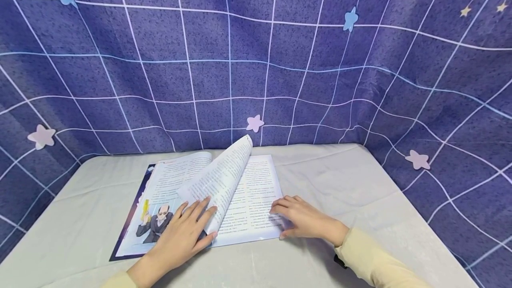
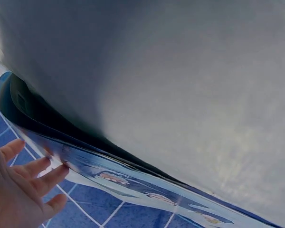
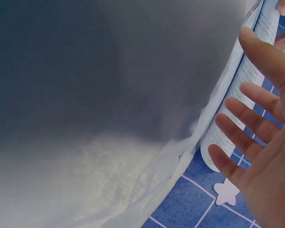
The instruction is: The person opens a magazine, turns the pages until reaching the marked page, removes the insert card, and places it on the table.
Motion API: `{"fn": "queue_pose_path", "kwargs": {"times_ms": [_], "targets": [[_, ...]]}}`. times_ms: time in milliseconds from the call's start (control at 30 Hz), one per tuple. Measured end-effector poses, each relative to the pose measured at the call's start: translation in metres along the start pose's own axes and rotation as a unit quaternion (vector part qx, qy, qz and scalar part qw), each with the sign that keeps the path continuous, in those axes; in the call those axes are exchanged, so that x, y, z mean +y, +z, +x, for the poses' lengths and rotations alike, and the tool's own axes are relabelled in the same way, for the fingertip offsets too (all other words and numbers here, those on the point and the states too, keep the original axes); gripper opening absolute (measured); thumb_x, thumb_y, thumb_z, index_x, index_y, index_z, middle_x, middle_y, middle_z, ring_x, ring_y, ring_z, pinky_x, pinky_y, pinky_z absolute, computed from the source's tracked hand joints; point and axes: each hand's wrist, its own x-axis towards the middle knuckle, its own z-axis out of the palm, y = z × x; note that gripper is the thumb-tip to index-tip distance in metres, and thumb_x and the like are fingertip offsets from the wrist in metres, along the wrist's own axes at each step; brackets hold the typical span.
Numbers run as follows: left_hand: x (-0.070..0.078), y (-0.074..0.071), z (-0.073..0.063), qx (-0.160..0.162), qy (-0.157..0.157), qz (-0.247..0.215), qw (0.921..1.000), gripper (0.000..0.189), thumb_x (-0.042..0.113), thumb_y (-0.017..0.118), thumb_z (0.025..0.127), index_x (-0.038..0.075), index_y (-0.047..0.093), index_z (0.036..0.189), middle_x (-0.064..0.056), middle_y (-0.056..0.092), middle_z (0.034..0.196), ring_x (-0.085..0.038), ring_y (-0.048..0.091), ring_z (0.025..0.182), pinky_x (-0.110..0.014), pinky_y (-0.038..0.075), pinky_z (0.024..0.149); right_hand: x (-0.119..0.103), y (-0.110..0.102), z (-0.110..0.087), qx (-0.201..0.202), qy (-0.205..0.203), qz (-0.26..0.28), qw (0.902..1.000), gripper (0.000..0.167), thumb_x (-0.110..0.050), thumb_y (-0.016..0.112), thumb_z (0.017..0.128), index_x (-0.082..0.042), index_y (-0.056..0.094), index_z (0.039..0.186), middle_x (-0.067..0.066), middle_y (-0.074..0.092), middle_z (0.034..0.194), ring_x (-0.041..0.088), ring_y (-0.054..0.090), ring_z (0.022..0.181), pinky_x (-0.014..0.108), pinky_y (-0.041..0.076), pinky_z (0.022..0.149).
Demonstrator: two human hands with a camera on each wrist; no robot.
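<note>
An open magazine (image 1: 262, 190) with printed text lies on the cloth-covered surface. One of its pages (image 1: 226, 168) stands partly lifted and curls over toward the left side. My left hand (image 1: 182, 228) rests at the lower part of that page with fingers spread, beside a cartoon of a bald figure in a dark suit (image 1: 160, 223). At the lower right edge of the magazine is my right hand (image 1: 306, 219), its fingers loosely bent over the right page and its thumb near the corner. Extended fingers of the right hand (image 3: 261, 142) appear in the right wrist view.
A pale grey cloth (image 1: 340, 172) covers the surface beneath the magazine. Behind and at the sides hangs a blue curtain (image 1: 248, 74) with white grid lines and stars. A small black object (image 1: 340, 261) shows under the right sleeve (image 1: 368, 257).
</note>
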Motion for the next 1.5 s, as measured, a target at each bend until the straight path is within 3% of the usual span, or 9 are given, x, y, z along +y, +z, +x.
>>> {"fn": "queue_pose_path", "kwargs": {"times_ms": [333, 600, 833, 1000, 1267, 1500], "targets": [[0.0, 0.002, -0.005, -0.015, -0.013, 0.003, 0.9998, 0.061, 0.053, 0.052, 0.084, 0.014, 0.048, 0.131, -0.014, 0.05, 0.132, -0.032, 0.053, 0.113, -0.054, 0.032, 0.099, 0.0, 0.001, -0.002, -0.015, 0.007, -0.002, 0.9999, 0.059, -0.044, 0.074, 0.067, -0.016, 0.057, 0.116, -0.003, 0.057, 0.117, 0.015, 0.05, 0.109, 0.035, 0.04, 0.092], [0.0, 0.004, -0.007, -0.018, -0.013, 0.004, 0.9997, 0.063, 0.053, 0.055, 0.082, 0.016, 0.047, 0.132, -0.013, 0.052, 0.13, -0.028, 0.053, 0.112, -0.052, 0.034, 0.098, 0.0, 0.001, -0.003, -0.01, -0.004, -0.006, 0.9999, 0.048, -0.043, 0.072, 0.07, -0.018, 0.06, 0.11, -0.006, 0.061, 0.108, 0.01, 0.053, 0.099, 0.03, 0.041, 0.087], [0.002, 0.003, -0.008, -0.015, -0.014, 0.007, 0.9998, 0.063, 0.053, 0.056, 0.081, 0.017, 0.048, 0.132, -0.013, 0.052, 0.129, -0.03, 0.056, 0.101, -0.051, 0.037, 0.095, 0.001, -0.002, -0.004, 0.013, -0.044, -0.001, 0.999, 0.019, -0.03, 0.066, 0.077, -0.02, 0.066, 0.093, -0.01, 0.065, 0.09, 0.004, 0.054, 0.083, 0.025, 0.041, 0.08], [0.002, 0.002, -0.009, -0.018, -0.019, 0.007, 0.9996, 0.063, 0.053, 0.056, 0.082, 0.018, 0.047, 0.133, -0.013, 0.052, 0.129, -0.032, 0.056, 0.1, -0.051, 0.037, 0.094, 0.001, -0.003, -0.004, 0.025, -0.064, -0.012, 0.9976, 0.008, -0.025, 0.064, 0.077, -0.021, 0.066, 0.084, -0.013, 0.063, 0.083, 0.003, 0.053, 0.079, 0.023, 0.041, 0.077], [0.0, -0.001, -0.012, -0.027, -0.032, 0.023, 0.9989, 0.063, 0.056, 0.053, 0.082, 0.021, 0.046, 0.134, -0.013, 0.052, 0.128, -0.032, 0.057, 0.094, -0.05, 0.039, 0.092, 0.0, -0.005, -0.003, 0.059, -0.086, -0.023, 0.9943, 0.004, -0.018, 0.065, 0.073, -0.021, 0.064, 0.076, -0.015, 0.061, 0.077, 0.003, 0.054, 0.078, 0.023, 0.043, 0.077], [-0.002, -0.004, -0.015, -0.045, -0.047, 0.038, 0.9971, 0.061, 0.058, 0.05, 0.083, 0.027, 0.044, 0.136, -0.013, 0.052, 0.129, -0.03, 0.056, 0.079, -0.046, 0.04, 0.088, 0.001, -0.006, -0.002, 0.08, -0.103, -0.028, 0.991, 0.006, -0.016, 0.067, 0.072, -0.021, 0.064, 0.073, -0.014, 0.062, 0.076, 0.003, 0.055, 0.076, 0.024, 0.044, 0.077]]}}
